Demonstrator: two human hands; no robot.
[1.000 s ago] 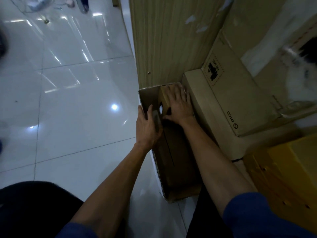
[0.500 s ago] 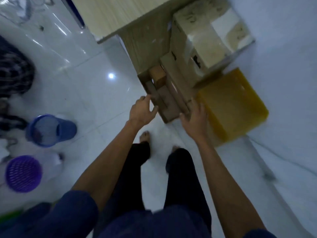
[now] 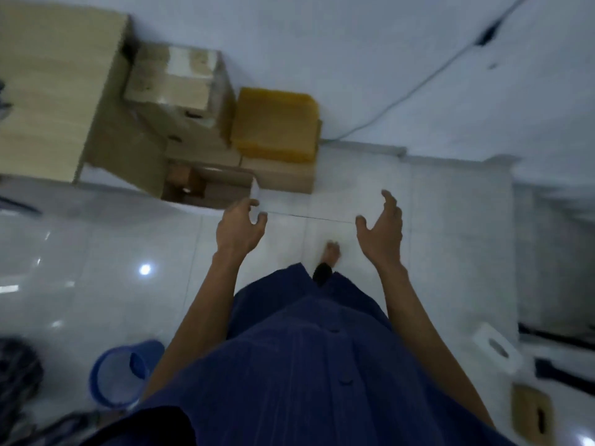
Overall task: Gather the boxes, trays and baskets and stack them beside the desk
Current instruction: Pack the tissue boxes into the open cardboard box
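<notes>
My left hand (image 3: 240,228) and right hand (image 3: 381,233) hang spread, empty. The boxes (image 3: 180,91) sit piled beside the counter (image 3: 48,75). The top one looks perched (blurry, though) and could topple if I stack the blue basket (image 3: 119,378) on carelessly.

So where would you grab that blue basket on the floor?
Probably the blue basket by its round rim, coming from above: its open mouth faces up toward the camera, so fingers can hook over the edge. The left hand, empty, is on that side.
</notes>
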